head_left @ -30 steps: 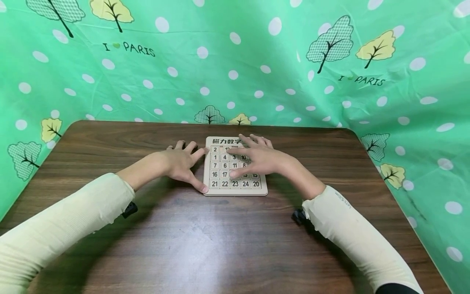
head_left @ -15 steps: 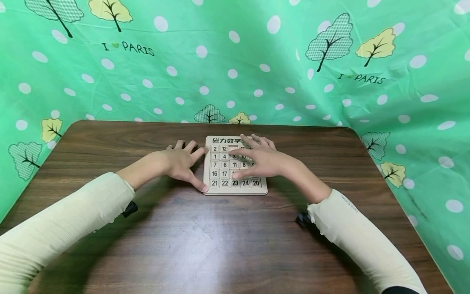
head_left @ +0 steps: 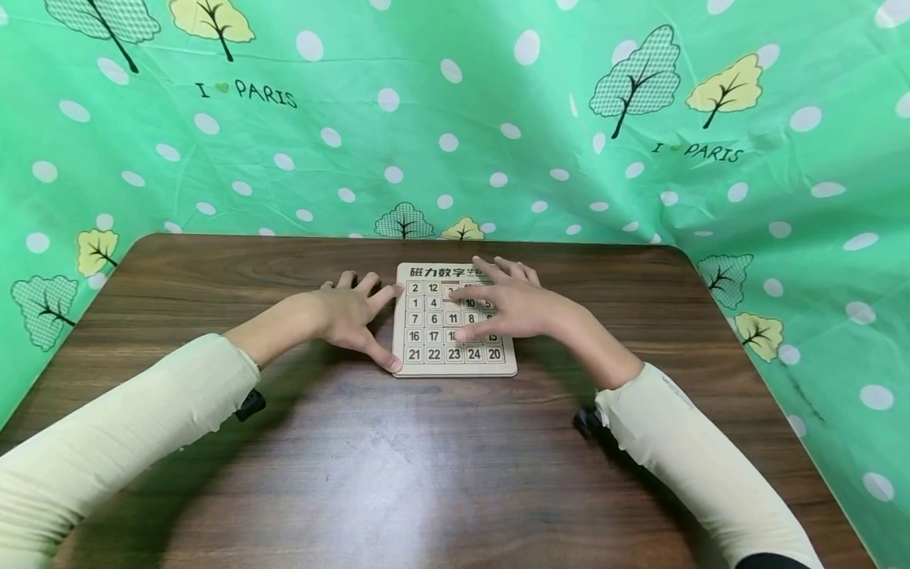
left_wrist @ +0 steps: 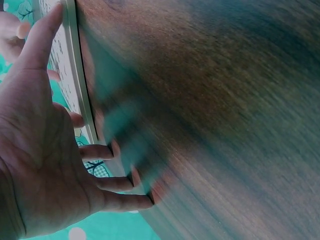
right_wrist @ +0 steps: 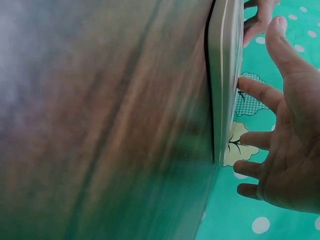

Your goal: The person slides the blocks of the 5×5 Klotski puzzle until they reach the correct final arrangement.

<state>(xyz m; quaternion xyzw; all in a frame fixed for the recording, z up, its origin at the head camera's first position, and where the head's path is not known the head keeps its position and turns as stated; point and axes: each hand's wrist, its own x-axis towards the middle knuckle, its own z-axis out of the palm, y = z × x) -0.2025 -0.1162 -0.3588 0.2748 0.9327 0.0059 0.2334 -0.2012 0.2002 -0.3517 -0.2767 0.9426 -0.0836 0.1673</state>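
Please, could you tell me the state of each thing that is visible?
Board: flat on the table, partly covered.
Tile 3: third column, partly hidden.
Left hand: fingers spread, thumb at board's near left corner.
Right hand: over the board, index fingertip at tile 3.
Cloth: hanging behind table, wrinkled.
Sleeves: worn on both arms.

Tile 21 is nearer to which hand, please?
The left hand: its thumb touches the number board beside tile 21; the right hand is over the board's right half.
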